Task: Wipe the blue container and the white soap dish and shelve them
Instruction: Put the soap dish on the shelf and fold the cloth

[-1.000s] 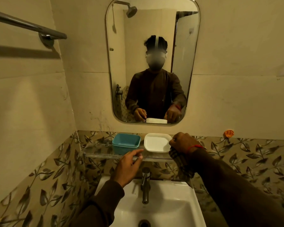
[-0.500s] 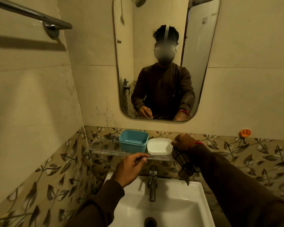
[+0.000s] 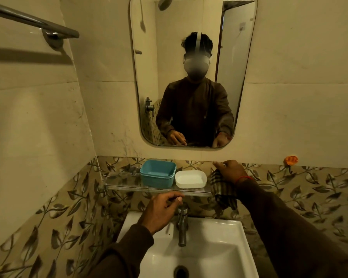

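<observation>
Shelf [image 3: 129,182] of clear glass is carrying the blue container [image 3: 158,176] with the white soap dish [image 3: 190,179] just beside it, toward the right end. Right hand [image 3: 230,171] is gripping a checked cloth [image 3: 223,190] at that end, fingers closed. Left hand [image 3: 162,210] is curling loosely below the shelf's front edge, holding nothing visible.

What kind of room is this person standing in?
Most likely a small home bathroom: a white sink with a tap, a wall mirror reflecting a shower head, and a towel bar.
</observation>
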`<state>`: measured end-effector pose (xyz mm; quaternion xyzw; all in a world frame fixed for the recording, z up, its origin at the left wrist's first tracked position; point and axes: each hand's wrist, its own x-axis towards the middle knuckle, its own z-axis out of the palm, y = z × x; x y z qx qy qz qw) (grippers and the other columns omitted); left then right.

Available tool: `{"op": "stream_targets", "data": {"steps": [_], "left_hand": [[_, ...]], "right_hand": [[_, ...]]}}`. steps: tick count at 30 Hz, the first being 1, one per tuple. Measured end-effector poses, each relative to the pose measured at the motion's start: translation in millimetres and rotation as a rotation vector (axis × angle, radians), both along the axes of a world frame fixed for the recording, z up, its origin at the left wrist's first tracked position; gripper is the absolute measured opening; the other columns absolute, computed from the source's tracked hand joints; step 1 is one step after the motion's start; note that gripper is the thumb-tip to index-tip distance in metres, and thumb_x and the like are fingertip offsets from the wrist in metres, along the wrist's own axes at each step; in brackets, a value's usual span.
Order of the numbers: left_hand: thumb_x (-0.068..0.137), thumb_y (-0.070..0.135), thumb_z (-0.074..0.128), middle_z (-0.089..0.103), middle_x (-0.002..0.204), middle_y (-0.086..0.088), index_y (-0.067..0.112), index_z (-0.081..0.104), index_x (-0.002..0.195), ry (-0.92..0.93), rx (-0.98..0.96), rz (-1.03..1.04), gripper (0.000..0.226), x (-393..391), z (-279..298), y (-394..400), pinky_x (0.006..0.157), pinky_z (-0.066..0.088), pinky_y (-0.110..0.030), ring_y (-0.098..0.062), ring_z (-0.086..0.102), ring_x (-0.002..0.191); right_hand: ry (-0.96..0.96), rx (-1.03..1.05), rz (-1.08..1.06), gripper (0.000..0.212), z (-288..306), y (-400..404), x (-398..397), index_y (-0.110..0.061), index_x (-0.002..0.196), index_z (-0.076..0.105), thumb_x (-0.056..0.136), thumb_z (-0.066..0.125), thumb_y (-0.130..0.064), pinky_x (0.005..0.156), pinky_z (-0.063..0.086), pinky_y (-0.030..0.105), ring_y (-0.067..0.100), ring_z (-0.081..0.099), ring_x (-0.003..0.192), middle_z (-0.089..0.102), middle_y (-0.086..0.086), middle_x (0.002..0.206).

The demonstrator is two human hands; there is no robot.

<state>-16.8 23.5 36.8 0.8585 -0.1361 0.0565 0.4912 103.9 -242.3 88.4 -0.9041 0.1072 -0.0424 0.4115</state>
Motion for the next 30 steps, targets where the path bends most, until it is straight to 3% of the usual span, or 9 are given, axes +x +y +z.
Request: {"op": "stream_targets", "data": {"steps": [3, 6, 12, 15, 18, 21, 23, 27, 30], "left_hand": [[0.101, 0.029, 0.055, 0.072, 0.096, 0.016, 0.042, 0.065, 0.108, 0.036, -0.036, -0.024, 0.018, -6.5, 1.0, -13.7, 0.068, 0.053, -0.015, 0.01, 0.066, 0.085], [0.101, 0.032, 0.054, 0.073, 0.102, 0.01, 0.044, 0.066, 0.107, 0.119, -0.18, -0.058, 0.017, -16.3, 6.4, -31.5, 0.064, 0.055, -0.016, 0.001, 0.07, 0.08], [0.091, 0.061, 0.054, 0.065, 0.126, 0.002, 0.041, 0.056, 0.125, 0.553, -0.611, -0.157, 0.039, -38.6, 15.0, -62.8, 0.088, 0.06, -0.044, -0.022, 0.067, 0.113], [0.084, 0.068, 0.056, 0.065, 0.132, -0.015, 0.029, 0.056, 0.134, 0.688, -0.828, -0.172, 0.063, -45.4, 14.1, -71.2, 0.098, 0.052, -0.059, -0.035, 0.063, 0.12], [0.084, 0.059, 0.062, 0.071, 0.125, -0.014, 0.023, 0.065, 0.129, 0.631, -1.02, -0.146, 0.058, -52.9, 18.5, -72.9, 0.096, 0.051, -0.046, -0.03, 0.062, 0.119], [0.08, 0.047, 0.069, 0.074, 0.12, -0.014, 0.017, 0.068, 0.125, 0.57, -1.143, -0.11, 0.054, -58.2, 20.3, -68.7, 0.093, 0.05, -0.042, -0.031, 0.065, 0.115], [0.082, 0.041, 0.069, 0.074, 0.12, -0.014, 0.014, 0.064, 0.129, 0.513, -1.153, -0.085, 0.055, -62.5, 20.2, -65.9, 0.093, 0.053, -0.044, -0.03, 0.069, 0.112], [0.096, 0.04, 0.056, 0.073, 0.114, -0.017, 0.011, 0.065, 0.128, 0.488, -1.175, -0.029, 0.044, -71.0, 16.0, -62.1, 0.073, 0.047, -0.036, -0.027, 0.068, 0.095], [0.097, 0.045, 0.052, 0.072, 0.119, -0.019, 0.01, 0.066, 0.127, 0.541, -1.22, -0.018, 0.048, -75.4, 12.7, -52.8, 0.086, 0.047, -0.039, -0.031, 0.067, 0.105]], "right_hand": [[-0.065, 0.062, 0.014, 0.052, 10.8, -0.3, -25.7, -0.014, 0.091, 0.07, 0.078, 0.062, -0.064, 0.069, 0.044, 0.029, 0.025, 0.064, 0.087, 0.071, 0.008, 0.092], [-0.036, 0.061, 0.081, 0.058, 21.2, 5.1, -59.3, -0.016, 0.104, 0.066, 0.074, 0.066, -0.065, 0.068, 0.046, 0.029, 0.021, 0.063, 0.087, 0.069, 0.006, 0.101], [0.023, 0.197, 0.3, 0.044, 26.3, 25.2, -118.8, -0.02, 0.111, 0.065, 0.077, 0.073, -0.049, 0.088, 0.055, 0.046, 0.022, 0.064, 0.098, 0.069, 0.005, 0.106], [0.072, 0.521, 0.371, 0.027, 25.4, 39.4, -141.4, -0.016, 0.106, 0.068, 0.086, 0.069, -0.034, 0.09, 0.054, 0.047, 0.027, 0.066, 0.099, 0.071, 0.009, 0.105], [0.132, 0.958, 0.416, 0.022, 20.6, 51.6, -158.5, -0.008, 0.107, 0.066, 0.091, 0.062, -0.022, 0.078, 0.057, 0.041, 0.026, 0.068, 0.092, 0.071, 0.012, 0.099], [0.133, 1.17, 0.45, 0.026, 12.4, 59.1, -168.0, -0.005, 0.114, 0.063, 0.094, 0.057, -0.02, 0.078, 0.055, 0.04, 0.027, 0.066, 0.095, 0.07, 0.015, 0.102], [0.068, 1.163, 0.461, 0.029, 8.2, 62.0, -172.7, -0.004, 0.118, 0.061, 0.095, 0.057, -0.021, 0.076, 0.056, 0.04, 0.028, 0.066, 0.097, 0.069, 0.016, 0.106], [-0.15, 0.74, 0.463, 0.02, 0.9, 70.9, -182.4, -0.015, 0.102, 0.062, 0.091, 0.063, -0.032, 0.041, 0.038, 0.028, 0.019, 0.055, 0.056, 0.063, 0.01, 0.078], [-0.238, 0.607, 0.434, 0.017, -9.9, 78.7, -187.7, -0.025, 0.104, 0.063, 0.088, 0.067, -0.03, 0.052, 0.052, 0.032, 0.014, 0.065, 0.073, 0.07, 0.003, 0.093]]}}
